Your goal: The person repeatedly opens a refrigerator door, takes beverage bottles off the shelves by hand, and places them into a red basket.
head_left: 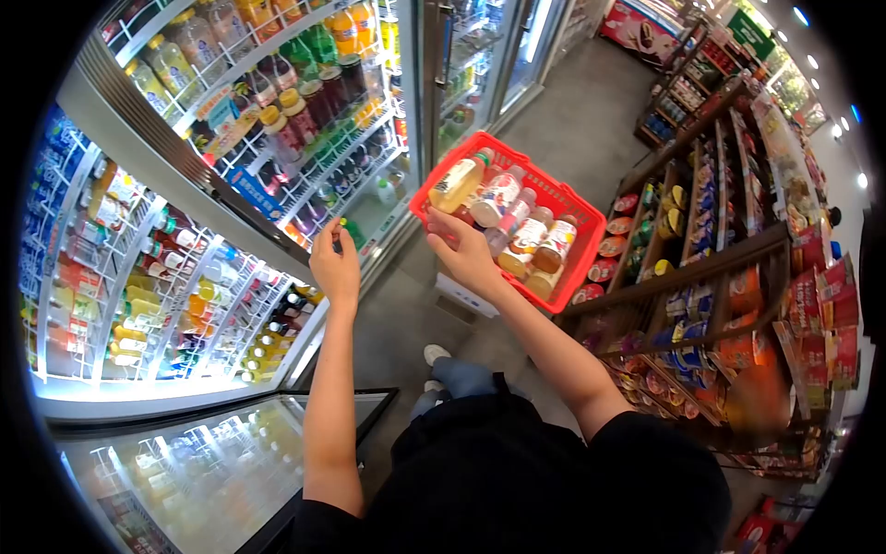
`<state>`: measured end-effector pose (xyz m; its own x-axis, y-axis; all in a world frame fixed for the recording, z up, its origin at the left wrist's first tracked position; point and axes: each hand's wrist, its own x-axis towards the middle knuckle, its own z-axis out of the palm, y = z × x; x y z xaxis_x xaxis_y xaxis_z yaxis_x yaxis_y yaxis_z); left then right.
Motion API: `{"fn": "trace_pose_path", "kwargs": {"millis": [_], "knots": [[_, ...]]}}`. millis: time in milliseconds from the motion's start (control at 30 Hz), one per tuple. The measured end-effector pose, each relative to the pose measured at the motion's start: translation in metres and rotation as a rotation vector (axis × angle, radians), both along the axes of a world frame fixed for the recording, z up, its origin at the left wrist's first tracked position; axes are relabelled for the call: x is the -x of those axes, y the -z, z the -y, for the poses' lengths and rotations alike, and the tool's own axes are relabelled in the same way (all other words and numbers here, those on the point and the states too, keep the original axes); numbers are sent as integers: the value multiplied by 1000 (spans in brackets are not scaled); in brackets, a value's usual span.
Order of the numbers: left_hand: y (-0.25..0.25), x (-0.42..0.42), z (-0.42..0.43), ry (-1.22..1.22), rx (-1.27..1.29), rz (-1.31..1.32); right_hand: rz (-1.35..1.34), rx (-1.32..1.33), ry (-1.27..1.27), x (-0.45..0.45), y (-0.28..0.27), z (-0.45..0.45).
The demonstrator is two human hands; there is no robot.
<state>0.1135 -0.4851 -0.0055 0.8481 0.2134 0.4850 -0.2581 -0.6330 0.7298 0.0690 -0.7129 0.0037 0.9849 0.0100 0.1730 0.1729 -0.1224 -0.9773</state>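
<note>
Fridges (161,175), shelves (780,247) and grey floor (574,97) surround the basket (585,238).

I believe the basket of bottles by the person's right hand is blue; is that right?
Not quite: the basket is red, not blue, as the head view shows. It does hold bottles and is by the person's right hand.

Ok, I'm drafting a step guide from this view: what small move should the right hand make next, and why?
Probably close the right hand around the green-capped bottle in the red basket: that hand looks open and empty, with its fingertips close to that bottle.
</note>
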Motion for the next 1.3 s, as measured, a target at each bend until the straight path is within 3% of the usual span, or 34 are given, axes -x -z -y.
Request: {"fn": "trace_pose_path", "kwargs": {"millis": [233,533,667,767,867,967,1100,1300], "knots": [[20,18,48,121,98,-134,-90,53,181,63,42,61],[29,9,86,127,-82,-183,-128,44,382,73,41,115],[19,3,136,213,-47,-1,-110,65,476,65,37,146],[13,8,186,351,-13,-30,-84,98,583,63,43,181],[20,16,234,489,51,-106,-190,-46,676,65,37,207],[26,24,268,580,13,-168,-208,-76,705,62,70,244],[54,20,303,675,-68,-255,-363,-406,653,66,59,264],[81,16,335,768,-82,-385,-467,-564,644,68,73,277]]}}
